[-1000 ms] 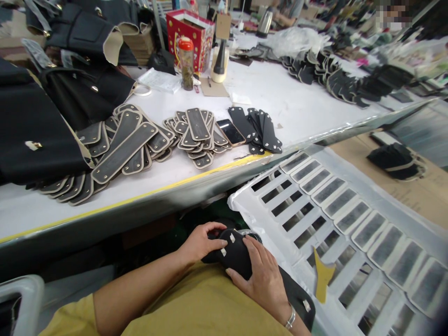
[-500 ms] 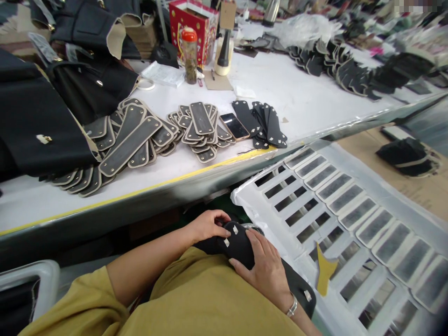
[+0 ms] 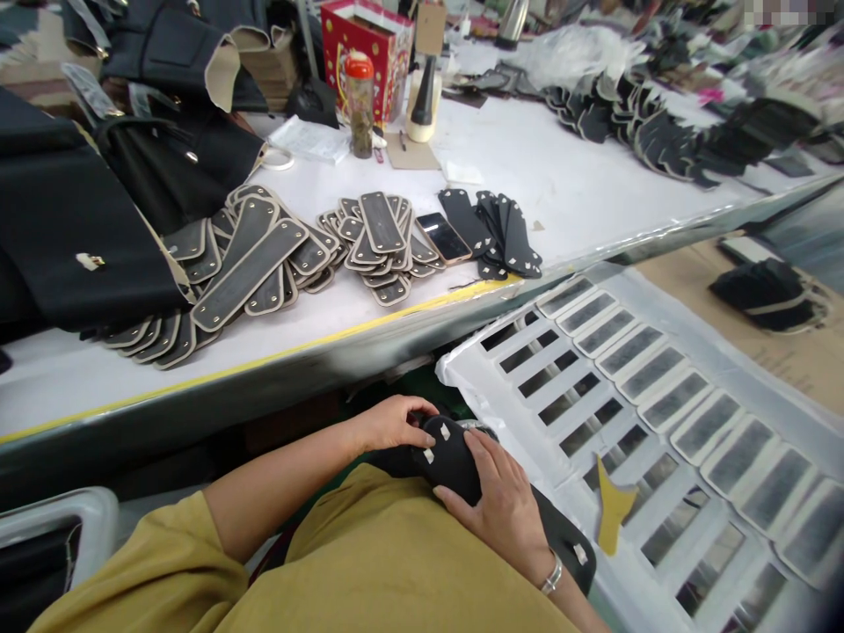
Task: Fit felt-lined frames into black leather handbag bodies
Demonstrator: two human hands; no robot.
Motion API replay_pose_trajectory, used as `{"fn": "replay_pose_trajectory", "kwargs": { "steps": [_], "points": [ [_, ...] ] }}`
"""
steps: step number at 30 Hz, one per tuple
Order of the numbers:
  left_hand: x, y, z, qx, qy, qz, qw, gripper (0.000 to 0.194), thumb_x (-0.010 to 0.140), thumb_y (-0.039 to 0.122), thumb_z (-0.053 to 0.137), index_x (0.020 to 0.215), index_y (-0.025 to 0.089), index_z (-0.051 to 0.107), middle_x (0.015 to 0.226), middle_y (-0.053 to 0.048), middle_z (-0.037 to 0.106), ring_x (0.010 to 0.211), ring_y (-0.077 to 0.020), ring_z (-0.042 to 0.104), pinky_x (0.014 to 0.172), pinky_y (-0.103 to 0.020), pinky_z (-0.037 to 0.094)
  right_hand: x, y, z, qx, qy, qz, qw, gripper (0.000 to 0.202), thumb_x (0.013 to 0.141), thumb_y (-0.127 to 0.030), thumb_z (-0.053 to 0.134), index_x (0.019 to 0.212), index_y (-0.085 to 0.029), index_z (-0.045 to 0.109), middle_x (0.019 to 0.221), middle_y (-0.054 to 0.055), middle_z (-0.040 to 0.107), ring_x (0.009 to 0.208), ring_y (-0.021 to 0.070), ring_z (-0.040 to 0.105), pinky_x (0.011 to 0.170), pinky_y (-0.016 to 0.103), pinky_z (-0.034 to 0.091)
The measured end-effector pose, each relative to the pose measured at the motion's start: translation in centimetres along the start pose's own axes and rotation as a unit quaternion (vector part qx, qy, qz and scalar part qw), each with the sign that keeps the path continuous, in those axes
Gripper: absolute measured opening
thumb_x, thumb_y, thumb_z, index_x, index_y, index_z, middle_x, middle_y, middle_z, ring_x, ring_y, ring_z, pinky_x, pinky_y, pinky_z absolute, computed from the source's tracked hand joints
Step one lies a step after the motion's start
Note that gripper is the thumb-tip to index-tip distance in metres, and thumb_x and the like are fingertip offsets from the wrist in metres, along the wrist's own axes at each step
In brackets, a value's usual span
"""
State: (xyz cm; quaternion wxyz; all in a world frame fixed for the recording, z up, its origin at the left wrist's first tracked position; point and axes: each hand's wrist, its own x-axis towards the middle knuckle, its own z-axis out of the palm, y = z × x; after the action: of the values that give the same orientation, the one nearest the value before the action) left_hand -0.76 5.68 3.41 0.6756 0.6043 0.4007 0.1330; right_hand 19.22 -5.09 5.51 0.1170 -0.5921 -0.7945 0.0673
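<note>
A long black leather-like piece (image 3: 454, 457) with a rounded end and small whitish tabs lies across my lap. My left hand (image 3: 396, 424) pinches its rounded end, the thumb on top near two tabs and the fingers curled behind the edge. Wrapped over its middle from the other side is my right hand (image 3: 505, 505), thumb on the near edge and fingers on the far edge. Another whitish tab shows on the part beyond my right wrist, which wears a silver bracelet. What lies beneath the piece is mostly hidden.
Studded, pale-edged strips (image 3: 379, 224) lie in piles on the white table (image 3: 527, 154), near a phone (image 3: 443, 237) and black strips (image 3: 520, 237). Black bags (image 3: 79, 211) stand at left. A slatted white rack (image 3: 547, 387) carries a row of strips and a yellow scrap (image 3: 613, 510).
Both hands keep the same hold on the black piece. The whole view has shifted only slightly.
</note>
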Motion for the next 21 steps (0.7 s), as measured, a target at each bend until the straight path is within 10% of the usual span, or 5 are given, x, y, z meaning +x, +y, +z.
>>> {"fn": "replay_pose_trajectory", "kwargs": {
  "steps": [13, 21],
  "points": [
    [-0.1, 0.2, 0.9, 0.007, 0.063, -0.001, 0.998, 0.039, 0.061, 0.022, 0.068, 0.099, 0.015, 0.065, 0.077, -0.001, 0.061, 0.072, -0.0152, 0.052, 0.066, -0.026, 0.042, 0.3, -0.1, -0.6, -0.028, -0.045, -0.021, 0.998, 0.057, 0.079, -0.048, 0.057, 0.131, -0.028, 0.045, 0.130, 0.012, 0.045, 0.113, 0.0300, 0.048, 0.088, 0.047, 0.046],
    [-0.1, -2.1, -0.1, -0.283, -0.030, -0.080, 0.955, 0.058, 0.082, 0.061, 0.040, 0.106, 0.014, 0.063, 0.098, -0.009, 0.061, 0.087, -0.0178, 0.054, 0.063, -0.024, 0.044, 0.5, -0.3, -0.6, -0.036, -0.049, -0.021, 0.998, 0.054, 0.080, -0.048, 0.056, 0.129, -0.026, 0.049, 0.128, 0.014, 0.046, 0.111, 0.0302, 0.048, 0.087, 0.047, 0.046]
  ]
}}
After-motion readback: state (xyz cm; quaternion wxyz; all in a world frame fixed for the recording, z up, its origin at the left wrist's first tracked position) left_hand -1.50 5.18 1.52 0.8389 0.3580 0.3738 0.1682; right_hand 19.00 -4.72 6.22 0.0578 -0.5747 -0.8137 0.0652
